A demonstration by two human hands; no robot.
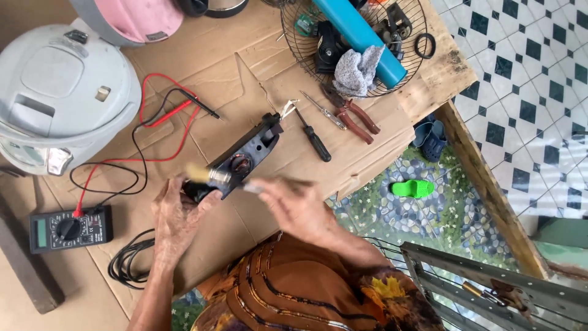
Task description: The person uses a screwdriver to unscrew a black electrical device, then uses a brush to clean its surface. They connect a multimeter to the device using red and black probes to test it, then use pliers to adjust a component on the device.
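Your left hand (177,214) clasps the near end of a black plastic housing (245,158), which lies on the cardboard (343,153) and runs toward 1 o'clock. Your right hand (294,205) pinches a small brush (211,176), its blurred bristles over the housing's near end. At 2 o'clock: a black-handled screwdriver (313,138), then red-handled pliers (355,116). At 9 o'clock: a multimeter (70,228) with red and black leads (147,122). At 11 o'clock: a white cooker (61,98).

A single head-worn camera looks almost straight down from above the person's shoulders, fairly near, onto the cardboard-covered desk (257,67). The desk's edge runs diagonally at right, with tiled floor (527,86) visible beyond it.
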